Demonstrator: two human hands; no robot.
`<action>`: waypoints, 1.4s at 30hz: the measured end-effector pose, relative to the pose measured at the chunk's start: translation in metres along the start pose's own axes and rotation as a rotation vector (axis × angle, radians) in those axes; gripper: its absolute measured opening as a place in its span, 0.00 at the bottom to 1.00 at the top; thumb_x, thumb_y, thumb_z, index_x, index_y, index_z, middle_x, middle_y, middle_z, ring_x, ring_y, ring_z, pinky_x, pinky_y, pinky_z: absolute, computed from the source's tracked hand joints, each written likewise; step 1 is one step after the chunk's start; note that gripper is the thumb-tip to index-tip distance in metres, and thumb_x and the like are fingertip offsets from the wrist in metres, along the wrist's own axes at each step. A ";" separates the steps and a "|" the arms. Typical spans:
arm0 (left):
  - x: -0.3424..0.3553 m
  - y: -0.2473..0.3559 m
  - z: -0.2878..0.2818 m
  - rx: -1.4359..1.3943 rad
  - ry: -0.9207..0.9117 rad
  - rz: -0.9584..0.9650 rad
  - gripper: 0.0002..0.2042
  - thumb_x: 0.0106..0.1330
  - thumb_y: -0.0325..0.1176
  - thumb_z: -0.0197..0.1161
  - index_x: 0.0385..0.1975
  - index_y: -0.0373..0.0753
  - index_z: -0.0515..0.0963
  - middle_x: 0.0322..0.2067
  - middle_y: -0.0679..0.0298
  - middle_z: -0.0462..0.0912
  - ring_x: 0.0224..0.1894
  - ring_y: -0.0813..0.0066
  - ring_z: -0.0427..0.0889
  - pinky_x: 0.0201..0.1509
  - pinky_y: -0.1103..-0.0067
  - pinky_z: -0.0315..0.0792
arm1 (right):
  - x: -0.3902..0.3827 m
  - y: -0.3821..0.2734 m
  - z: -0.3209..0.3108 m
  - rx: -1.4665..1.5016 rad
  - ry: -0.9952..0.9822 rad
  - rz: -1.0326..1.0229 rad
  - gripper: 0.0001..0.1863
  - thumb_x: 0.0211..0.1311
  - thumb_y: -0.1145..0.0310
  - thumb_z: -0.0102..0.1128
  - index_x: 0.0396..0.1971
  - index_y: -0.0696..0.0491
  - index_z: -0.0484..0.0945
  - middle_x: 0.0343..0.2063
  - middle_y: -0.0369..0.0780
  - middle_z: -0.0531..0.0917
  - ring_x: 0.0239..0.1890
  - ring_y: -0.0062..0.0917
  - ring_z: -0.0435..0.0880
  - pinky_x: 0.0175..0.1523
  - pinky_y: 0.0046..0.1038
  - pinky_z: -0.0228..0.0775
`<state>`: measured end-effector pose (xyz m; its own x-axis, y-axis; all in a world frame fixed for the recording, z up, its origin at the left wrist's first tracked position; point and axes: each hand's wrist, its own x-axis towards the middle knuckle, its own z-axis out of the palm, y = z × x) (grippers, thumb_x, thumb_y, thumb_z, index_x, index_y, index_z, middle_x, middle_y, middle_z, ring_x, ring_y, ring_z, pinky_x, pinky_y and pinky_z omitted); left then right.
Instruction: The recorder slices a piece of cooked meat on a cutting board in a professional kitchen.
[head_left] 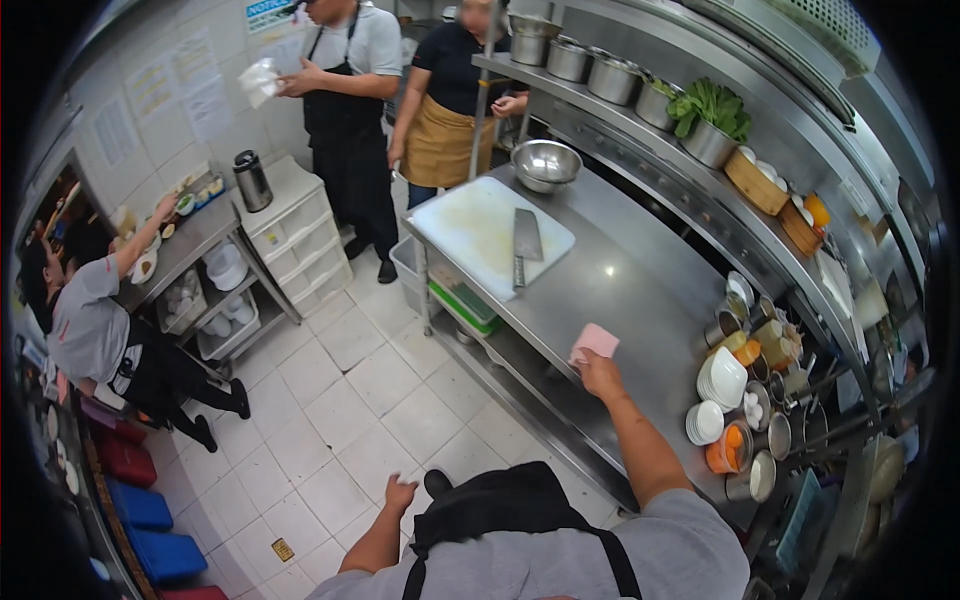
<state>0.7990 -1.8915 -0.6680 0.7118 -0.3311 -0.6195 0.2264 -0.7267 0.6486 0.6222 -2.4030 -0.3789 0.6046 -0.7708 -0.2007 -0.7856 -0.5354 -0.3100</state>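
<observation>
My right hand [602, 374] grips a folded pink cloth [597, 338] at the front edge of the steel counter [630, 285]. Beyond it lie a white cutting board [450, 225] with a cleaver [525, 245] on it and a steel bowl [545, 163]. My left hand [402, 492] hangs low over the tiled floor, away from the counter, fingers curled around something small and pale that I cannot make out. Right of my right hand stand stacked white plates [720, 383] and containers of orange food [728, 450].
A worker in grey [90, 320] reaches over a side table [200, 230] at the left. Two co-workers [340, 120] [450, 130] stand beyond the counter, near white drawers [285, 240]. An upper shelf [555, 85] carries steel pots. Coloured bins [140, 500] line the lower left.
</observation>
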 end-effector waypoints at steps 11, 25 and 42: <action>-0.077 0.386 0.076 0.354 -0.263 1.112 0.36 0.54 0.44 0.81 0.60 0.36 0.72 0.54 0.51 0.82 0.57 0.50 0.81 0.60 0.65 0.74 | -0.072 -0.038 -0.011 0.769 -0.251 -0.521 0.14 0.74 0.68 0.60 0.54 0.57 0.82 0.41 0.36 0.87 0.43 0.17 0.82 0.49 0.23 0.76; -0.138 0.500 0.204 0.448 -0.847 1.214 0.13 0.69 0.35 0.64 0.49 0.37 0.77 0.38 0.49 0.85 0.40 0.48 0.84 0.44 0.65 0.77 | -0.101 0.162 -0.079 1.209 -0.126 -0.124 0.12 0.67 0.75 0.64 0.50 0.57 0.84 0.37 0.36 0.89 0.39 0.17 0.85 0.45 0.24 0.78; 0.000 0.260 0.102 0.585 -0.092 0.727 0.37 0.58 0.44 0.76 0.65 0.37 0.68 0.52 0.44 0.81 0.53 0.43 0.82 0.56 0.60 0.78 | -0.033 0.098 -0.023 0.364 0.287 -0.414 0.24 0.64 0.59 0.66 0.59 0.49 0.79 0.65 0.43 0.77 0.68 0.41 0.71 0.69 0.46 0.62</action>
<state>0.7900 -2.1413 -0.5447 0.4862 -0.8512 -0.1979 -0.6419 -0.5015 0.5801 0.5227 -2.4378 -0.3815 0.7503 -0.6136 0.2461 -0.3679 -0.6968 -0.6158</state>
